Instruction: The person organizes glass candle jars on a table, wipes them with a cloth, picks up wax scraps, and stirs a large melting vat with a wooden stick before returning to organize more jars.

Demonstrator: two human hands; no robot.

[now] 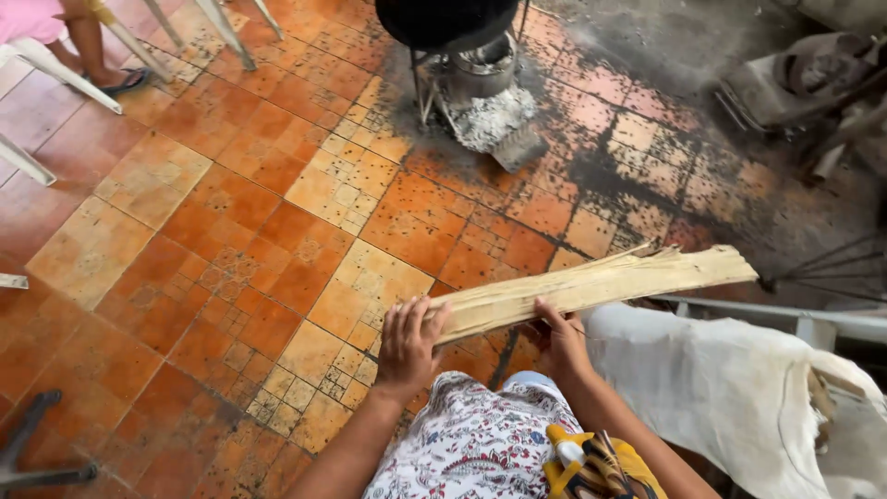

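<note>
Right now 2 hands hold 1 pale bundle of split strips over the knees.

Left hand (407, 340) clasps the bundle's (591, 285) near end, fingers curled over its top edge, forearm rising from the lower frame. Right hand (557, 340) sits just beside it, gripping from beneath with the thumb up against the strips, wrist bent. From both hands the bundle slants up and right, its far end frayed, above 1 white cloth (730, 388). Farther off on the tiled floor (231, 212) stands 1 black stove (462, 46) with grey ash (494, 118) under it.
</note>
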